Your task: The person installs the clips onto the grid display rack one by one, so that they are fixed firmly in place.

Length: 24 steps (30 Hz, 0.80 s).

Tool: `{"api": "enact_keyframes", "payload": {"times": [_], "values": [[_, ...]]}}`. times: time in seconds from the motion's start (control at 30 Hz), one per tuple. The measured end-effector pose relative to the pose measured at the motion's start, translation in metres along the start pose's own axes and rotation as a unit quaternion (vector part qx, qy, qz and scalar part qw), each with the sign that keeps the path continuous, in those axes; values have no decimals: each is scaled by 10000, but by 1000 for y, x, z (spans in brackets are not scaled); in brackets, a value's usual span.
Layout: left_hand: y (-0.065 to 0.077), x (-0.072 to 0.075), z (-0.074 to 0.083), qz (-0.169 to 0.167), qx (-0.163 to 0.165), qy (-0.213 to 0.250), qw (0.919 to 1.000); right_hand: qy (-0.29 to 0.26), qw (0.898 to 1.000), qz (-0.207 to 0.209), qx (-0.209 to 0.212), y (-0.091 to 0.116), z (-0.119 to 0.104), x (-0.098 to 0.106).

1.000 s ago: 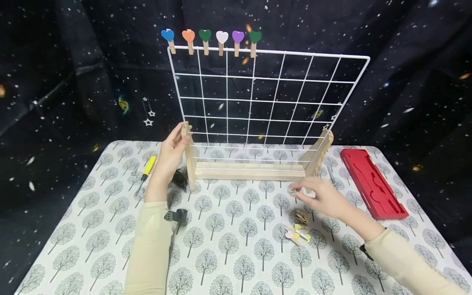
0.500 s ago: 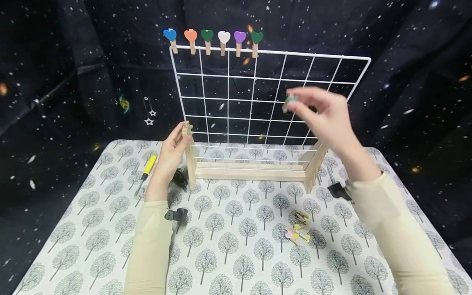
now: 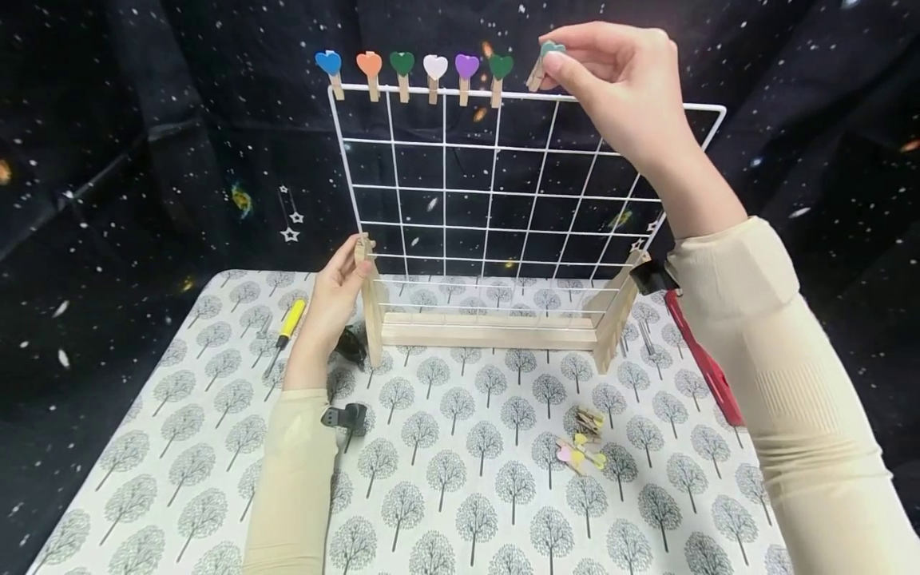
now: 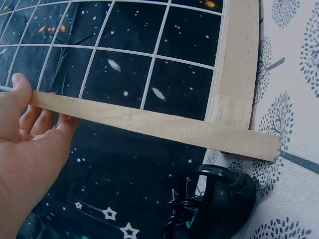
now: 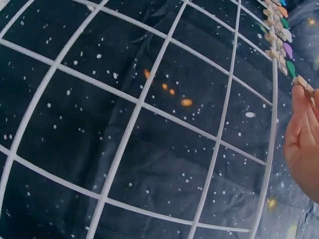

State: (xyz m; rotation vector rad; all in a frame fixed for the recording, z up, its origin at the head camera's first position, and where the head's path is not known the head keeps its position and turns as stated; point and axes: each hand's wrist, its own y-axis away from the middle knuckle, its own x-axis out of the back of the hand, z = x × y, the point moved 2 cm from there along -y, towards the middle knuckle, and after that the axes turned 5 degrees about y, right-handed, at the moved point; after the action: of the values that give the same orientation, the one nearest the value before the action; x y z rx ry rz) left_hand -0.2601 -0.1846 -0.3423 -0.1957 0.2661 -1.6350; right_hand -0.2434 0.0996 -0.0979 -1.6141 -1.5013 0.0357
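Note:
In the head view my right hand (image 3: 621, 88) pinches a small wooden clothespin (image 3: 535, 76) with a teal heart, just above the top rail of a white wire grid (image 3: 517, 146). It is right of a row of several heart clothespins along that rail, the nearest a dark green one (image 3: 497, 80). The right wrist view shows the held clothespin (image 5: 301, 83) between thumb and fingers, close to the grid's edge. My left hand (image 3: 338, 279) grips the top of the stand's left wooden upright (image 3: 370, 311). In the left wrist view, thumb and fingers clasp that wooden bar (image 4: 149, 123).
More clothespins (image 3: 578, 454) with yellow and pink hearts lie in a pile at front right. A yellow-handled screwdriver (image 3: 291, 319) and a black claw-like clip (image 4: 224, 199) lie at left. A red tray (image 3: 707, 363), partly hidden by my right arm, sits at right.
My right hand has risen from the table, past the front of the grid, to above its top rail with the teal-heart clothespin. The left hand has stayed on the upright.

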Motion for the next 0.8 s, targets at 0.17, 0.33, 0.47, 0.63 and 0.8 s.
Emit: {"api": "enact_keyframes", "payload": {"times": [0.17,0.33,0.47,0.63,0.8], "values": [[1,-1,0,11,77,-115,9999,448,9990,21,-63,-10,13,-5],[2,0,0,29,71,-176,9998,569,9981,204,82,-13,16,-10],[2,-1,0,35,24,-156,9999,764,9959,364,322,-16,15,-13],[1,-1,0,74,2,-122,9999,857,9956,307,213,-20,11,-14],[-2,1,-5,49,25,-165,9998,1171,9930,52,-118,-20,12,-14]]}}
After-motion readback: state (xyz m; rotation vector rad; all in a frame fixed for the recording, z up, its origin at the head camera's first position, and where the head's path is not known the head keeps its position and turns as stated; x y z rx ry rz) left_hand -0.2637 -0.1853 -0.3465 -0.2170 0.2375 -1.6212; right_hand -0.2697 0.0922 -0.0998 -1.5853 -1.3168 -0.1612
